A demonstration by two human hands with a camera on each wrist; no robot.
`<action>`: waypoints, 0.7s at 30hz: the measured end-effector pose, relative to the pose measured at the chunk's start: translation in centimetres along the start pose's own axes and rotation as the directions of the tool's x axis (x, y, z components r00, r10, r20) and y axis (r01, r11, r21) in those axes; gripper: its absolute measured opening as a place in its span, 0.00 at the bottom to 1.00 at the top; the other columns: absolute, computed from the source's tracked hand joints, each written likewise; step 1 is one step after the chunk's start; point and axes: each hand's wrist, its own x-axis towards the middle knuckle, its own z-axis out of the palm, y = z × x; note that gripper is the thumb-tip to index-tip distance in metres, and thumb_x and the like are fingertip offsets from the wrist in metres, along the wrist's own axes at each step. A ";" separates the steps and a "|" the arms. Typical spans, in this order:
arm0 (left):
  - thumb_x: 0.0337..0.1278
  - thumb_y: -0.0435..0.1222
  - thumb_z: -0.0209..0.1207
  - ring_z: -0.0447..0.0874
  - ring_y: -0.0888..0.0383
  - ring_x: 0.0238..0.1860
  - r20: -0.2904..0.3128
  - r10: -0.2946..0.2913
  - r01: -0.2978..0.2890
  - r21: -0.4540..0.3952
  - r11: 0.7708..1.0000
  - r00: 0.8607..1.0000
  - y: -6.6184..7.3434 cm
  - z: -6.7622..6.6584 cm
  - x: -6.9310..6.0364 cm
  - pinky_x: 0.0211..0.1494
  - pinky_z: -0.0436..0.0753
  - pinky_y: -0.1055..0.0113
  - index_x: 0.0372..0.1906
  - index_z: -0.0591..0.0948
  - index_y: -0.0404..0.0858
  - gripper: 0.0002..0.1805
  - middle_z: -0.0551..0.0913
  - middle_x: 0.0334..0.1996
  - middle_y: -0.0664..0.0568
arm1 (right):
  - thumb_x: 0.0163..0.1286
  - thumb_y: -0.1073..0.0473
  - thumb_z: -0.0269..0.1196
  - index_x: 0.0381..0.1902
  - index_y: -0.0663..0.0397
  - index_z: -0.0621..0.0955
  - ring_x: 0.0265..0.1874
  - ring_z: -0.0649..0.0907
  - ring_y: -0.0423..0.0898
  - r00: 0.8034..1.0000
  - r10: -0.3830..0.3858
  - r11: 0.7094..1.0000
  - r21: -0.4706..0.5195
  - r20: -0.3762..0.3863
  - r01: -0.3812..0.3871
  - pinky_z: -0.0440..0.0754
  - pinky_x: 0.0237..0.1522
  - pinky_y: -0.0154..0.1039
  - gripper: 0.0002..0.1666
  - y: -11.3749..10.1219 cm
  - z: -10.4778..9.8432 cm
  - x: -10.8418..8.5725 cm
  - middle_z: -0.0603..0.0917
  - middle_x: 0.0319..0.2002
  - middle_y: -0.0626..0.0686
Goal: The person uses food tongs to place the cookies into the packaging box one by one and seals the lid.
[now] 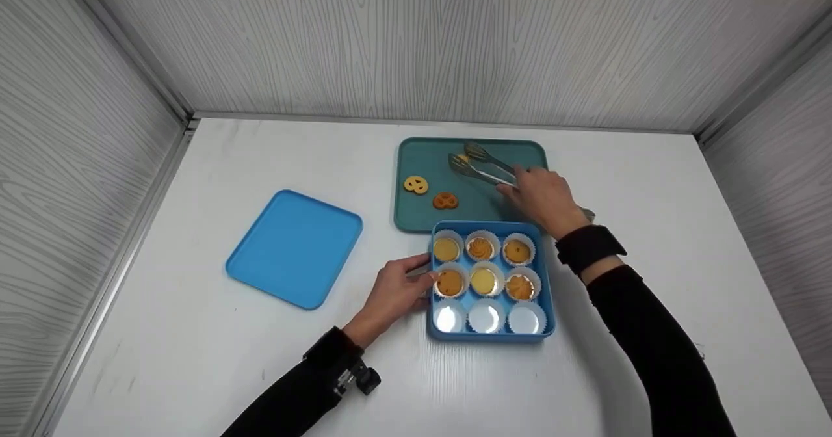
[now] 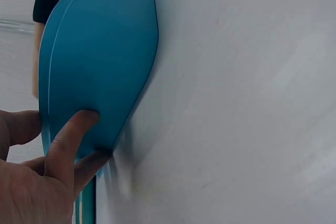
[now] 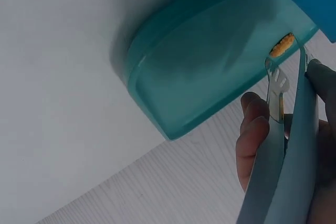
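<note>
A blue box (image 1: 492,337) holds white paper cups in rows; several contain cookies, and the three front cups hold none. My left hand (image 1: 396,294) grips the box's left wall, thumb over the rim and fingers against the outer side (image 2: 94,51). Behind the box, my right hand (image 1: 545,199) holds metal tongs (image 1: 484,175) over the green tray (image 1: 406,219). The tongs' tips stand apart around a small cookie (image 3: 282,45). Two pretzel-shaped cookies, one pale (image 1: 416,185) and one brown (image 1: 445,201), lie on the tray's left half.
A blue square lid or tray (image 1: 296,248) lies on the white table to the left of the box. Grey wood-grain panels (image 1: 442,47) stand behind the table and at both sides. The box's back edge meets or overlaps the green tray's front edge.
</note>
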 end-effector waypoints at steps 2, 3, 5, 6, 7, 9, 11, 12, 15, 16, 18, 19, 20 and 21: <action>0.75 0.39 0.60 0.81 0.48 0.64 0.001 -0.003 0.003 -0.004 1.000 1.000 0.0 0.0 0.0 0.55 0.86 0.62 0.75 0.71 0.33 0.30 0.73 0.72 0.42 | 0.80 0.44 0.59 0.66 0.69 0.76 0.46 0.85 0.66 1.000 0.000 1.000 -0.005 -0.006 0.000 0.85 0.50 0.62 0.34 -0.1 0.1 0.0 0.84 0.49 0.71; 0.75 0.39 0.60 0.81 0.49 0.64 0.000 -0.006 0.006 -0.002 1.000 1.000 0.0 0.0 0.0 0.56 0.86 0.62 0.75 0.71 0.33 0.30 0.73 0.72 0.42 | 0.80 0.44 0.59 0.66 0.69 0.76 0.46 0.85 0.66 1.000 0.002 1.000 -0.007 -0.004 -0.002 0.85 0.50 0.62 0.34 -0.2 0.2 0.0 0.84 0.49 0.71; 0.75 0.39 0.60 0.81 0.49 0.64 -0.003 -0.010 0.010 -0.001 1.000 1.000 0.0 0.1 0.1 0.56 0.86 0.62 0.75 0.71 0.34 0.30 0.73 0.72 0.42 | 0.80 0.44 0.59 0.65 0.68 0.76 0.46 0.86 0.66 1.000 0.006 1.000 -0.006 -0.002 -0.006 0.86 0.49 0.61 0.33 -0.3 0.4 0.0 0.84 0.49 0.71; 0.75 0.39 0.60 0.81 0.49 0.64 -0.005 -0.010 0.010 0.001 1.000 1.000 -0.1 0.1 0.1 0.56 0.86 0.62 0.75 0.71 0.34 0.30 0.74 0.72 0.42 | 0.80 0.44 0.59 0.65 0.68 0.77 0.45 0.86 0.66 1.000 0.008 1.000 -0.005 -0.002 -0.008 0.86 0.48 0.61 0.33 -0.3 0.5 0.0 0.85 0.49 0.71; 0.75 0.39 0.60 0.81 0.49 0.64 -0.005 -0.010 0.010 0.003 1.000 1.000 -0.1 0.1 0.1 0.57 0.86 0.62 0.75 0.71 0.34 0.30 0.74 0.72 0.42 | 0.80 0.44 0.59 0.65 0.68 0.77 0.45 0.86 0.66 1.000 0.008 1.000 -0.006 -0.002 -0.008 0.86 0.48 0.61 0.33 -0.3 0.5 0.0 0.85 0.48 0.71; 0.75 0.40 0.60 0.81 0.49 0.64 -0.004 -0.008 0.008 0.004 1.000 1.000 -0.1 0.1 0.2 0.57 0.86 0.62 0.75 0.71 0.34 0.30 0.74 0.72 0.42 | 0.80 0.44 0.59 0.64 0.68 0.78 0.45 0.86 0.66 1.000 0.009 1.000 -0.002 -0.004 -0.009 0.86 0.47 0.61 0.32 -0.3 0.6 -0.1 0.85 0.48 0.71; 0.75 0.40 0.60 0.81 0.49 0.64 -0.002 -0.008 0.008 0.001 1.000 1.000 -0.1 0.1 0.2 0.57 0.86 0.61 0.75 0.71 0.34 0.30 0.74 0.72 0.42 | 0.79 0.44 0.60 0.63 0.68 0.78 0.44 0.86 0.66 1.000 0.010 1.000 0.008 -0.009 -0.010 0.86 0.48 0.61 0.32 -0.3 0.7 -0.1 0.85 0.47 0.71; 0.75 0.40 0.60 0.81 0.49 0.64 -0.001 -0.009 0.009 0.000 1.000 1.000 -0.1 0.1 0.2 0.57 0.86 0.61 0.75 0.71 0.34 0.30 0.74 0.72 0.42 | 0.79 0.45 0.60 0.63 0.68 0.78 0.44 0.86 0.66 1.000 0.010 1.000 0.012 -0.009 -0.010 0.86 0.48 0.61 0.32 -0.3 0.8 -0.1 0.85 0.48 0.71; 0.75 0.40 0.60 0.82 0.49 0.63 -0.002 -0.015 0.015 0.002 1.000 1.000 -0.1 0.1 0.2 0.56 0.86 0.62 0.75 0.71 0.34 0.30 0.74 0.72 0.43 | 0.79 0.45 0.61 0.63 0.67 0.79 0.43 0.86 0.65 1.000 0.013 0.999 0.035 -0.015 -0.012 0.86 0.49 0.60 0.31 -0.1 1.0 -0.2 0.85 0.47 0.70; 0.75 0.40 0.60 0.82 0.50 0.63 -0.003 -0.018 0.018 0.003 1.000 1.000 -0.1 0.1 0.2 0.55 0.86 0.62 0.75 0.71 0.35 0.30 0.74 0.72 0.43 | 0.79 0.44 0.61 0.62 0.67 0.79 0.42 0.87 0.64 1.000 0.010 0.999 0.043 -0.018 -0.010 0.87 0.48 0.60 0.31 0.0 1.1 -0.2 0.86 0.46 0.69; 0.75 0.40 0.60 0.82 0.50 0.63 -0.004 -0.020 0.020 0.003 1.000 1.000 -0.1 0.1 0.2 0.54 0.87 0.62 0.75 0.71 0.35 0.30 0.74 0.72 0.43 | 0.78 0.44 0.61 0.61 0.66 0.80 0.41 0.87 0.63 1.000 0.005 0.998 0.066 -0.025 -0.004 0.87 0.47 0.59 0.31 0.1 1.1 -0.3 0.86 0.44 0.68; 0.75 0.40 0.60 0.82 0.50 0.63 -0.005 -0.021 0.021 0.003 1.000 1.000 -0.1 0.1 0.2 0.54 0.87 0.62 0.75 0.71 0.35 0.30 0.74 0.72 0.43 | 0.78 0.44 0.61 0.61 0.66 0.80 0.40 0.87 0.62 1.000 0.003 0.997 0.080 -0.027 -0.001 0.87 0.47 0.58 0.30 0.2 1.1 -0.4 0.87 0.43 0.67; 0.75 0.40 0.60 0.82 0.50 0.63 -0.005 -0.021 0.021 0.002 1.000 1.000 -0.1 0.1 0.2 0.54 0.87 0.62 0.75 0.71 0.35 0.30 0.74 0.72 0.43 | 0.79 0.44 0.61 0.61 0.66 0.80 0.40 0.87 0.62 1.000 0.001 0.996 0.093 -0.027 0.001 0.87 0.47 0.58 0.30 0.3 1.0 -0.5 0.87 0.42 0.66; 0.75 0.40 0.60 0.82 0.50 0.63 -0.004 -0.021 0.021 0.001 1.000 1.000 -0.1 0.1 0.2 0.54 0.87 0.62 0.75 0.71 0.35 0.30 0.74 0.72 0.43 | 0.79 0.44 0.61 0.60 0.66 0.80 0.40 0.87 0.61 1.000 -0.001 0.995 0.103 -0.027 0.003 0.87 0.46 0.58 0.30 0.3 1.0 -0.6 0.87 0.42 0.66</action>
